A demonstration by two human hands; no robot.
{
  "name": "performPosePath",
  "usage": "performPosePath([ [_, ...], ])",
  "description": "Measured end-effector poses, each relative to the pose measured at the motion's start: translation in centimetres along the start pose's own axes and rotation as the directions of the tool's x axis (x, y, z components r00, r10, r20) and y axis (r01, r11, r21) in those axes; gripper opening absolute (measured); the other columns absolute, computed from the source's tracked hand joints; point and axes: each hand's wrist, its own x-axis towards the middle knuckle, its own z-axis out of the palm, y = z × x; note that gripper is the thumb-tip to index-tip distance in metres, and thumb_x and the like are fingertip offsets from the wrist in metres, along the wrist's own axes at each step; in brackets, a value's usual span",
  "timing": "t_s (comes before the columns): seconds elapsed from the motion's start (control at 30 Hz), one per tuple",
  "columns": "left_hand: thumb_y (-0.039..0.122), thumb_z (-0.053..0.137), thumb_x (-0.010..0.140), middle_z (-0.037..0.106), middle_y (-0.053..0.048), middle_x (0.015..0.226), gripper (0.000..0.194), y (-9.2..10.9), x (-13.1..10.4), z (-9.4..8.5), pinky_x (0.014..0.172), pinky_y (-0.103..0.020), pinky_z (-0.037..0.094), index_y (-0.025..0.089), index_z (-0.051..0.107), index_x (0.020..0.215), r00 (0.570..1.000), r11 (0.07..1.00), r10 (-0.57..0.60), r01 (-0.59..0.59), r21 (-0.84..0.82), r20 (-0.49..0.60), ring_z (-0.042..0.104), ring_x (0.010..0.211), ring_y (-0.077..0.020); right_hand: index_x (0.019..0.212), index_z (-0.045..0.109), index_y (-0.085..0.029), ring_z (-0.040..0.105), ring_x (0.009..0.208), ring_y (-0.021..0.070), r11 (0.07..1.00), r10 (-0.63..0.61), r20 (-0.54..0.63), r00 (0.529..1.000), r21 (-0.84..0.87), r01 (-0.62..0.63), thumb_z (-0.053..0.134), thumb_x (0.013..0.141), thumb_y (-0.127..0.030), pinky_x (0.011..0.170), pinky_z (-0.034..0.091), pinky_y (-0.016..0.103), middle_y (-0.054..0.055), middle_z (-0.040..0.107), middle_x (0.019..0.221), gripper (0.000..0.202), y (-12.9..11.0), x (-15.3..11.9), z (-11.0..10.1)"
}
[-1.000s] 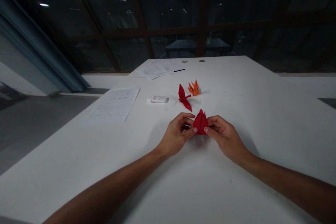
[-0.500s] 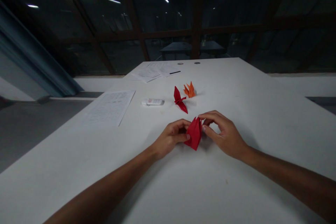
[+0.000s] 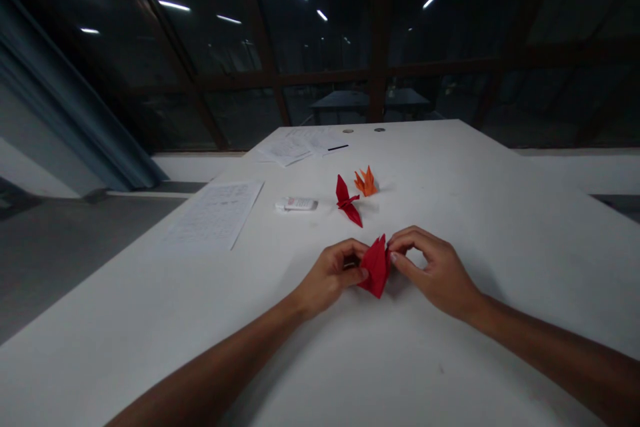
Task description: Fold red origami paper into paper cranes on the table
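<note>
A partly folded red origami paper is held just above the white table, its narrow points up and a corner down. My left hand pinches its left side, thumb on the near face and fingers behind. At its upper right edge, the thumb and fingertips of my right hand close on a flap. Beyond the hands lies a finished red paper crane with its wings spread. Just behind that stands an orange paper crane.
A white correction-tape-like item lies left of the cranes. Printed sheets rest on the left of the white table, more papers and a black pen farther back. Dark windows and a blue curtain stand behind.
The view has tilted up slightly, so everything sits lower in the picture. My right thumb and fingers have come together on the paper's right flap; my left hand keeps its hold.
</note>
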Motion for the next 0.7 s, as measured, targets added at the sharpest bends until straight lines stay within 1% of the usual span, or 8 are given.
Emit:
performPosePath([
  [0.13,0.019,0.077,0.078,0.068,-0.005,0.091,0.022,0.13,0.10,0.22,0.074,-0.029,0.049,0.013,0.067,0.096,1.000,1.000,0.006,-0.005,0.028,-0.016,0.062,0.080,-0.0160,0.099,0.071,-0.025,0.068,0.091,0.0213,0.992,0.069,0.041,0.997,0.101,-0.073,0.060,0.094,-0.024,0.083,0.054,0.036,0.004,0.074,0.100,0.012,0.19,-0.16,-0.13],
  [0.23,0.020,0.076,0.079,0.067,-0.005,0.088,0.021,0.04,0.21,0.22,0.072,-0.029,0.050,0.013,0.067,0.096,1.000,1.000,-0.006,0.006,0.026,-0.003,0.062,0.077,-0.0153,0.099,0.071,-0.025,0.068,0.091,0.0208,0.975,0.110,0.060,0.992,0.186,-0.120,0.062,0.093,-0.026,0.084,0.054,0.035,0.004,0.074,0.099,0.011,0.33,-0.23,-0.18],
  [0.43,0.022,0.077,0.079,0.068,-0.006,0.092,0.022,-0.19,0.26,0.13,0.074,-0.031,0.052,0.014,0.066,0.097,1.000,0.998,-0.011,0.012,0.056,-0.009,0.063,0.079,-0.0162,0.089,0.071,-0.023,0.065,0.078,0.0184,0.956,0.178,0.027,0.984,0.233,-0.179,0.070,0.087,-0.027,0.076,0.053,0.033,0.002,0.071,0.084,0.005,0.25,-0.02,0.09],
  [0.63,0.021,0.075,0.081,0.068,-0.006,0.093,0.019,-0.17,0.27,0.11,0.078,-0.032,0.051,0.014,0.067,0.097,0.999,0.990,0.029,-0.031,0.136,0.015,0.063,0.082,-0.0165,0.087,0.067,-0.022,0.065,0.080,0.0174,0.945,0.208,0.014,0.978,0.256,-0.205,0.067,0.087,-0.022,0.077,0.052,0.032,0.001,0.069,0.085,0.001,0.16,0.09,0.10],
  [0.7,0.022,0.075,0.082,0.069,-0.006,0.093,0.019,-0.19,0.26,0.15,0.079,-0.032,0.051,0.014,0.067,0.098,0.999,0.988,0.039,-0.041,0.151,0.013,0.064,0.082,-0.0168,0.087,0.065,-0.022,0.064,0.080,0.0172,0.944,0.211,0.005,0.977,0.258,-0.205,0.067,0.086,-0.021,0.077,0.052,0.032,0.001,0.068,0.085,0.002,0.17,0.12,0.08],
])
